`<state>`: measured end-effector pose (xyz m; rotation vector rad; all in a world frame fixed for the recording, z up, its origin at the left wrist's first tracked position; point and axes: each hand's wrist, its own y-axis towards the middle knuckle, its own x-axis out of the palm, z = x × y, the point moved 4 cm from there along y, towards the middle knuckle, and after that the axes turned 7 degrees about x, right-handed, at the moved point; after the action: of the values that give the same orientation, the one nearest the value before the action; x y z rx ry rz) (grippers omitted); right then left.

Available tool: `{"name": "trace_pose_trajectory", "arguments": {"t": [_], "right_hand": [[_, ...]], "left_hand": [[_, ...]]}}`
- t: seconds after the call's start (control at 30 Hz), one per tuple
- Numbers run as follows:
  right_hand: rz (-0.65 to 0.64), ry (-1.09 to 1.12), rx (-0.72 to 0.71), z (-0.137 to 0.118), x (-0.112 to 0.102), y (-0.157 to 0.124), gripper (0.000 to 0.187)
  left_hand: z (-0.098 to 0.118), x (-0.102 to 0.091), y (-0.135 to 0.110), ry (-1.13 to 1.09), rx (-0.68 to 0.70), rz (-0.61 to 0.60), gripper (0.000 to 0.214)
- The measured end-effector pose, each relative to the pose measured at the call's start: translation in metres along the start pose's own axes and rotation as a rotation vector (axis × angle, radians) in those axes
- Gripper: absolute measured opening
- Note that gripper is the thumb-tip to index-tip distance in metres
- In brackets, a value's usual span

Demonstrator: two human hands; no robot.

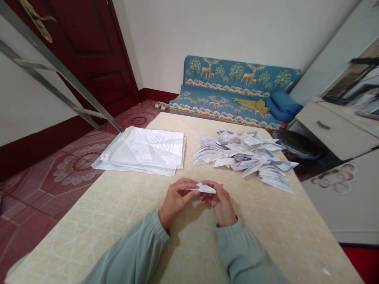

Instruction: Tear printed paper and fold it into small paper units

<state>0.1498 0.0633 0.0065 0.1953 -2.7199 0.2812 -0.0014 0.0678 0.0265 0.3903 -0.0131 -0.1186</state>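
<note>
A small piece of folded paper (206, 188) is held between both hands, just above the table's near middle. My left hand (177, 198) pinches its left end between thumb and fingers. On the other end, my right hand (219, 200) is closed around the paper, fingers curled beneath it. Beyond my left hand lies a stack of printed, creased paper sheets (145, 150). A pile of pointed, folded paper pieces (242, 152) spreads beyond my right hand, some nested in rows.
The pale patterned table (118, 221) fills the foreground. Behind it stands a blue sofa (225, 90) with a deer print. A metal ladder (65, 75) leans at the left near a dark red door (89, 47). White drawers (334, 130) stand at the right.
</note>
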Motion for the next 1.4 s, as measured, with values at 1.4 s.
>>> {"name": "trace_pose_trajectory", "arguments": {"t": [1.4], "right_hand": [[-0.026,-0.876,-0.472,-0.013,0.032,-0.016,0.027]], "left_hand": [[-0.003,-0.002,-0.006,-0.165,-0.242,-0.001,0.02]]}}
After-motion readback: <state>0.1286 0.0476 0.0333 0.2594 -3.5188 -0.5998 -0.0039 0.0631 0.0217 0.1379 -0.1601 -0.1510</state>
